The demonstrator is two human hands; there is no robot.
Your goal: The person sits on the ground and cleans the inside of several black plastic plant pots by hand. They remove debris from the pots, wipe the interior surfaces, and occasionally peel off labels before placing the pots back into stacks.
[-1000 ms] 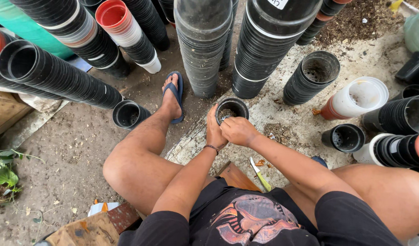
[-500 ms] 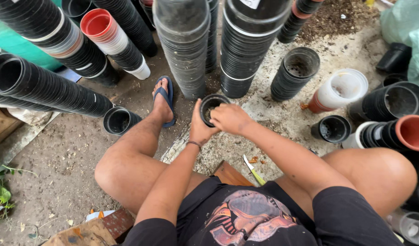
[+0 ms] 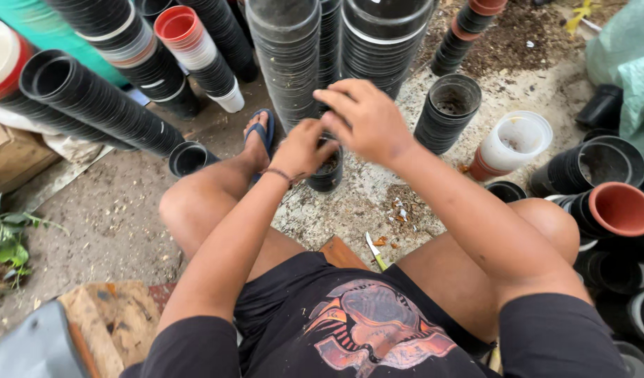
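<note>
Our left hand (image 3: 302, 148) closes its fingers on the near rim of a small black plastic pot (image 3: 327, 170) that stands on the ground between our knees, just ahead of our sandalled foot (image 3: 259, 133). Our right hand (image 3: 364, 119) hovers over the same pot, fingers loosely curled and spread; we cannot tell whether it has hold of anything, for its underside is hidden. The pot's mouth shows only in part under both hands.

Behind the hands rise two tall stacks of black nursery pots (image 3: 290, 56). To the right stand a shorter black pot stack (image 3: 448, 115) and a white plastic tub (image 3: 514, 140); farther right lies a terracotta-coloured pot (image 3: 619, 208). A small knife (image 3: 373, 250) lies on the concrete near our right thigh. To the left, long stacks of pots (image 3: 91, 105) lie on their sides.
</note>
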